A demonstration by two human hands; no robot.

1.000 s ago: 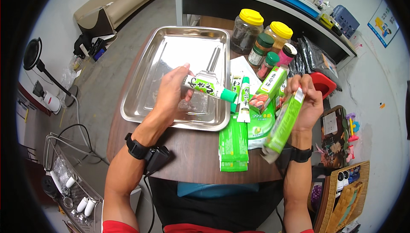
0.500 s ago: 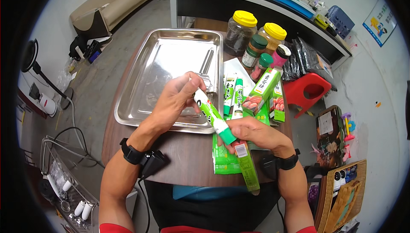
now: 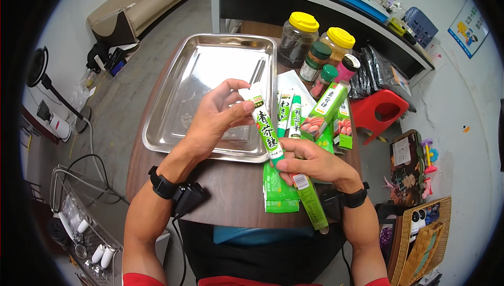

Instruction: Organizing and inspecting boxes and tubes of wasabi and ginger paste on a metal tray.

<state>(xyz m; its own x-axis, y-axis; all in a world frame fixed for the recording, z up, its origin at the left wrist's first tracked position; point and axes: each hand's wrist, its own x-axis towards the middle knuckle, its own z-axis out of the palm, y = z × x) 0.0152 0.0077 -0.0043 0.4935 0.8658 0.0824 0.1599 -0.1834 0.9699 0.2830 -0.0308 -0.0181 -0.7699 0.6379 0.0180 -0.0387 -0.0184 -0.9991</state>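
My left hand (image 3: 223, 113) pinches the upper end of a white and green tube (image 3: 265, 128), label side up. My right hand (image 3: 304, 157) grips the tube's green cap end, with a green carton (image 3: 312, 204) also in it, hanging toward the table edge. Behind the tube a steel tray (image 3: 157, 128) holds a peeler-like metal tool (image 3: 257, 71), partly hidden. Right of the tray lie more tubes (image 3: 296, 110), upright-printed cartons (image 3: 328, 105) with food pictures and green packets (image 3: 275, 194). Jars with yellow lids (image 3: 299, 34) and smaller spice jars (image 3: 317, 60) stand behind them.
The wooden table (image 3: 210, 202) has a red stool (image 3: 378, 107) and black packaged bags (image 3: 378, 76) at its right. A dark counter (image 3: 252, 2) stands behind, a sofa (image 3: 142, 8) back left, a metal cart (image 3: 73, 212) lower left, a wicker basket (image 3: 430, 233) lower right.
My right hand has come down and left with the carton and taken the tube's cap end. The tube has swung from sideways to steeply angled and rolled to show its label.
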